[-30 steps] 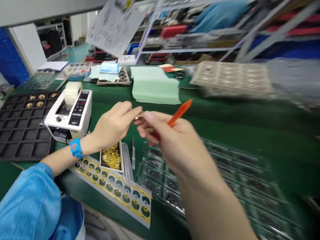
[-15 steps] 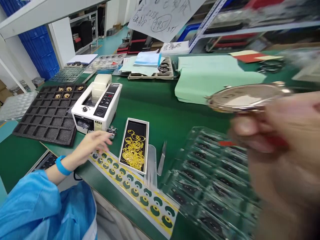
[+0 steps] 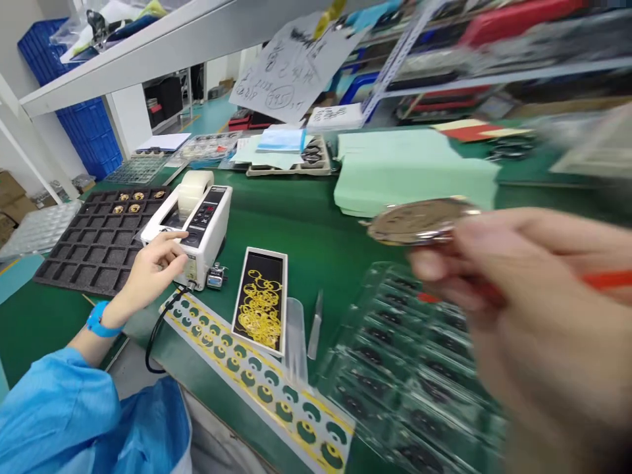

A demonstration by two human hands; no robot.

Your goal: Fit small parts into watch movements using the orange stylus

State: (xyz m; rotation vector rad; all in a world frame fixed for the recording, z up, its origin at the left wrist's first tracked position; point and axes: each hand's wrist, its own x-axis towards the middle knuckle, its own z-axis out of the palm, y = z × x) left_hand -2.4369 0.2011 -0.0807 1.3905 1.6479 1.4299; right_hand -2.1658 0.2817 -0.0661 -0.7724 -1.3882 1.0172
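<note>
My right hand (image 3: 523, 283), large and blurred on the right, pinches a round metal watch case (image 3: 419, 222) between thumb and fingers. It is held almost edge-on above the bench, over a clear plastic tray (image 3: 365, 329) with dark parts in its pockets. At the left, my left hand (image 3: 155, 266) is at the front of a white tape dispenser (image 3: 205, 243) that carries a roll of clear tape (image 3: 194, 191). Its index finger and thumb are apart, with nothing visible between them.
A white box (image 3: 284, 303) of yellow rings stands mid-bench, beside tweezers (image 3: 315, 329). A sticker sheet (image 3: 232, 352) lies along the front edge. Behind the dispenser is a black foam tray (image 3: 106, 253) with several gold-coloured parts. Pale green sheets (image 3: 415, 171) lie farther back; a shelf beam (image 3: 148, 56) crosses above.
My left hand has moved up from beside the sticker sheet to the dispenser's front. My right hand has brought the watch case left and slightly lower. The whole view has shifted.
</note>
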